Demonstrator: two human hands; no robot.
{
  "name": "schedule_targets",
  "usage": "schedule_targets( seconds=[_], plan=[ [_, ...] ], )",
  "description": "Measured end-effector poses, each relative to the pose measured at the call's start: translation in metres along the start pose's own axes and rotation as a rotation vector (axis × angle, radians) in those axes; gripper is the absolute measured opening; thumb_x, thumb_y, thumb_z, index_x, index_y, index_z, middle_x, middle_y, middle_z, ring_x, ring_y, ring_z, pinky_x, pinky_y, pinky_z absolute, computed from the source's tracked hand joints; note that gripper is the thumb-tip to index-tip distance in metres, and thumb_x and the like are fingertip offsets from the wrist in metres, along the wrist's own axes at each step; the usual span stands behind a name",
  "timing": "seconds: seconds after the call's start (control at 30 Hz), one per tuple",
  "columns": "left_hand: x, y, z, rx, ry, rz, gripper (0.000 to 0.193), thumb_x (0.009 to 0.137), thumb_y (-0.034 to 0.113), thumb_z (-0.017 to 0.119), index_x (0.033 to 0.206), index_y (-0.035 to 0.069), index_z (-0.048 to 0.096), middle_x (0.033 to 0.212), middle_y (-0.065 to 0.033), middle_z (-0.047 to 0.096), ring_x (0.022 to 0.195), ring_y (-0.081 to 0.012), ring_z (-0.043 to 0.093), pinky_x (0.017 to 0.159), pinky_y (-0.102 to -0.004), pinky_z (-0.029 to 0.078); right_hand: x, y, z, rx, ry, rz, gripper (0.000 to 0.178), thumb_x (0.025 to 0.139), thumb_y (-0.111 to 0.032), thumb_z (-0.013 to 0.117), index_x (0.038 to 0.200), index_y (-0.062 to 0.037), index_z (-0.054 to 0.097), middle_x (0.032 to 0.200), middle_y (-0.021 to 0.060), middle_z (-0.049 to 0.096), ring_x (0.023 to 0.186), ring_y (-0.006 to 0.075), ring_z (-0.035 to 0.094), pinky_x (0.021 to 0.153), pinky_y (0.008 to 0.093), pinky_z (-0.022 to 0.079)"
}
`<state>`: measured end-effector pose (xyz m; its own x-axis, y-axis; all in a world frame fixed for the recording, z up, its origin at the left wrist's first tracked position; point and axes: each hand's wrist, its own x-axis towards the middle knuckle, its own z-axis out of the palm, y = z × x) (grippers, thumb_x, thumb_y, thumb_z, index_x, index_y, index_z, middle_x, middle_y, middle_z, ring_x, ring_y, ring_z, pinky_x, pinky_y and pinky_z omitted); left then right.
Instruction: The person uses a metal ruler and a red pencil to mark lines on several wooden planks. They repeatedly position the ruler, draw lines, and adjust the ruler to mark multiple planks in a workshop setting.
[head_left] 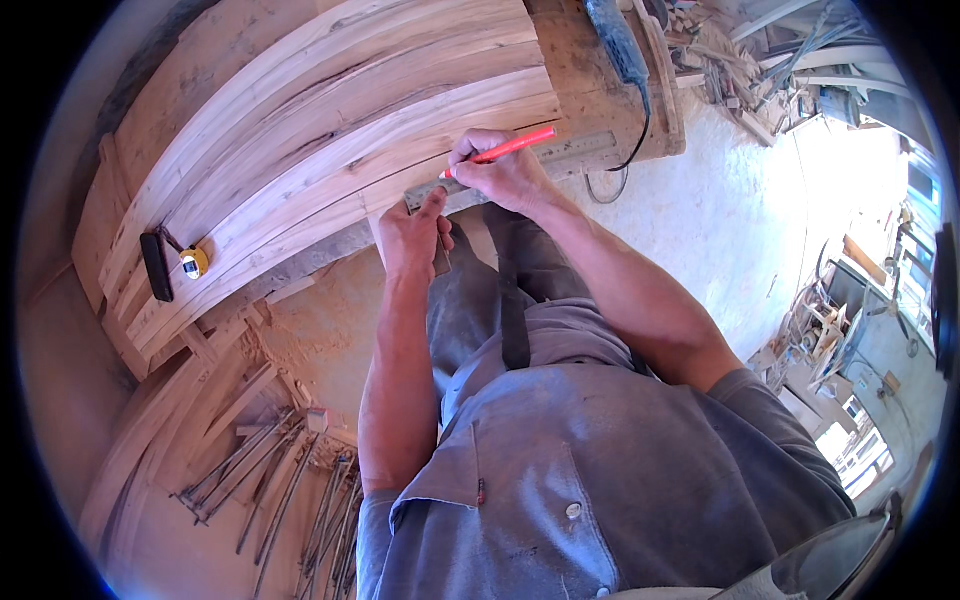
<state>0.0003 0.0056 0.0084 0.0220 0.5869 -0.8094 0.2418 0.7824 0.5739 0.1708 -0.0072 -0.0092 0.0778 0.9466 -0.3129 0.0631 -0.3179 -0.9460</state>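
My right hand (505, 175) grips a red pencil (515, 144), its tip down at the near edge of the wooden boards (350, 140). Close beside it, my left hand (408, 235) is closed on a metal try square (582, 147), the thumb pressing near its corner. The square's long blade runs right, passing under my right hand and out over the worktable. A short part of the square shows below my left fingers. Several pale planks with dark grain lie side by side under the pencil's tip.
A yellow tape measure (194, 263) and a black block-shaped object (157, 267) rest on the boards' left end. A blue power tool (616, 42) with a black cord lies at the table's far right. Metal clamps (290, 490) and curved wood pieces (150, 450) stand at lower left.
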Motion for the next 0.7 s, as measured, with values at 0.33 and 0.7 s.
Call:
schedule_targets(
  seconds=[0.33,0.7],
  plan=[
    [0.001,0.005,-0.002,-0.028,-0.016,-0.032,0.025,0.087,0.023,0.066,0.08,0.0,0.058,0.061,-0.01,0.058,0.043,-0.0197,0.054,0.041,-0.0357,0.042,0.002,0.002,0.003,0.057,0.035,-0.017,0.008,0.081,-0.009,0.064,0.078,-0.0021,0.067,0.075,0.0037,0.068,0.069,0.0087,0.061,0.061,0.0275,0.049],
    [-0.001,0.01,-0.002,-0.013,-0.012,-0.057,0.028,0.087,0.024,0.066,0.073,0.001,0.058,0.059,-0.01,0.057,0.043,-0.0202,0.054,0.041,-0.0358,0.042,0.004,0.001,0.002,0.003,0.001,0.048,0.01,0.08,-0.011,0.063,0.079,-0.0028,0.068,0.073,0.0043,0.069,0.066,0.0092,0.061,0.06,0.0278,0.049]
  ],
)
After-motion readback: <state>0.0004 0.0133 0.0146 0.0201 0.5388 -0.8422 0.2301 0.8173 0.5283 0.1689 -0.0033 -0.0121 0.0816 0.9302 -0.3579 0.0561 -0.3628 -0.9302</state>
